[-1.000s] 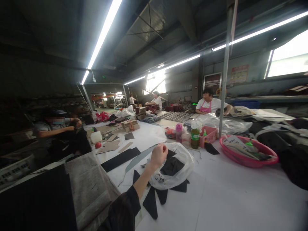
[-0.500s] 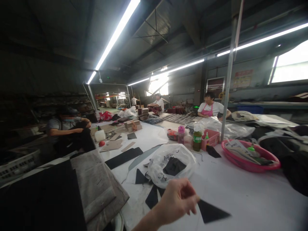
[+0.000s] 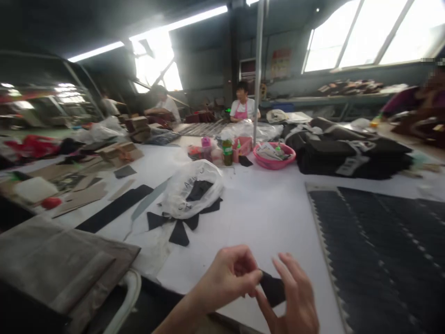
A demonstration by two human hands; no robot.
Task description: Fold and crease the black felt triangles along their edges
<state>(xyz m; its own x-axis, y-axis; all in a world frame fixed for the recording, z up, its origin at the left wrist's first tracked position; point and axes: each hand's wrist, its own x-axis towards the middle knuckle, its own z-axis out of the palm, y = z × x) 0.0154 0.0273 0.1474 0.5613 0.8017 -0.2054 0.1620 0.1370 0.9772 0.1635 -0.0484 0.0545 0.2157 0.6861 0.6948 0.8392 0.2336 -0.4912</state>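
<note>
My left hand (image 3: 234, 278) pinches a small, flat black cut piece of material (image 3: 273, 288) by its left corner, above the table's front edge. Around that piece's right side is my right hand (image 3: 294, 297), its thumb and fingers apart; whether it touches the piece is hard to tell. Beyond the hands, a crumpled clear plastic bag (image 3: 170, 197) with handwriting on it has more black material inside. Several similar black pieces (image 3: 180, 233) fan out on the white table (image 3: 250, 208) at the bag's near side.
At the right lies a dark sheet with rows of pale marks (image 3: 378, 250). Behind it is a stack of black material (image 3: 354, 155). A pink basin (image 3: 273, 163), a green-labelled bottle (image 3: 227, 152) and a metal pole (image 3: 259, 69) stand farther back. Co-workers are beyond the table.
The view has swung right. My left hand still has the black piece, and my right hand has come into view beside it. The dark marked sheet now shows at the right.
</note>
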